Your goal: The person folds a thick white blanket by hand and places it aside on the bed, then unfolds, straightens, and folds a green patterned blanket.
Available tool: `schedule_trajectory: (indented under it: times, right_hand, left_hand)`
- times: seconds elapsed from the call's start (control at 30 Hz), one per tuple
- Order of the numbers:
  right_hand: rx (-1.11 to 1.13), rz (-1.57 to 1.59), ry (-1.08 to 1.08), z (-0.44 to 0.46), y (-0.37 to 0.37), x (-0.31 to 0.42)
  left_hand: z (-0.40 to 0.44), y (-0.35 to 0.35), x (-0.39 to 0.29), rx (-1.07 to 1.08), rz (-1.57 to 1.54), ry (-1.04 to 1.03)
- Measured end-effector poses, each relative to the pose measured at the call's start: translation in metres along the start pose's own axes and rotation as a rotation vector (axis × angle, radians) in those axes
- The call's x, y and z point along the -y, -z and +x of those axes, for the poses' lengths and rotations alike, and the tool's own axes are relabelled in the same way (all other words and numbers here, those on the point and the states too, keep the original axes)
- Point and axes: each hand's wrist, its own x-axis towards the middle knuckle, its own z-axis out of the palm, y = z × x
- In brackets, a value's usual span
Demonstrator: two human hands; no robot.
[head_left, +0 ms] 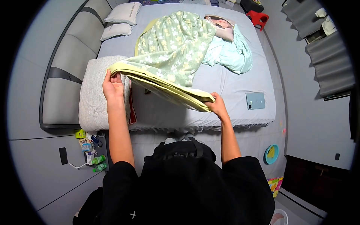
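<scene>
A green blanket (176,48) with white and yellow flowers lies rumpled over the middle of the bed. Its near edge, a yellow-green border in several layers, is lifted off the mattress and stretched between my hands. My left hand (113,88) is closed on the left corner, palm facing up, with part of its fingers hidden under the cloth. At the lower right corner my right hand (218,106) pinches the layered border. The left end sits higher in view than the right, so the border slopes down to the right.
Around the bed (161,112) are a folded grey quilt (98,93), white pillows (122,15), a printed cushion (225,28), a mint cloth (232,52) and a tablet (255,101). Bottles (99,159) stand at left; a blue basin (271,154) sits on the floor.
</scene>
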Motion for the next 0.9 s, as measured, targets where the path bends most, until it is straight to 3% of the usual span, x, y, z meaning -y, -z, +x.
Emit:
schedule_trajectory:
  times: [0.13,0.27,0.43,0.53,0.6,0.67,0.77,0.8,0.87,0.9]
  right_hand:
    - [-0.346,-0.549,0.013,0.007,0.018,-0.002]
    - [-0.455,-0.645,0.049,0.006,0.030,0.017]
    - [-0.217,-0.329,-0.033,0.001,0.045,0.043]
    - [-0.028,0.146,0.092,0.006,0.056,0.047]
    - [-0.055,0.206,0.184,-0.003,0.069,0.063]
    - [-0.221,0.277,0.205,-0.005,0.072,0.065]
    - [-0.470,0.041,0.283,0.011,0.069,0.001]
    - [-0.496,0.020,0.170,0.014,0.066,-0.029]
    - [-0.489,0.062,-0.100,0.012,0.053,-0.090]
    - [-0.474,-0.072,-0.150,0.009,0.047,-0.124]
  left_hand:
    - [-0.002,0.004,0.007,-0.025,0.060,0.008]
    - [0.005,0.020,0.014,-0.041,0.080,0.016]
    - [0.016,0.040,0.013,-0.090,0.090,0.008]
    - [0.017,0.045,0.004,-0.070,0.057,0.006]
    - [0.013,0.052,-0.002,-0.012,0.115,-0.004]
    - [0.005,0.061,-0.008,0.001,0.191,0.002]
    - [-0.010,0.100,0.017,-0.041,0.410,0.189]
    - [-0.027,0.102,0.031,-0.025,0.552,0.258]
    - [-0.002,0.214,0.075,-0.046,0.761,0.535]
    - [-0.032,0.193,0.075,-0.111,0.885,0.610]
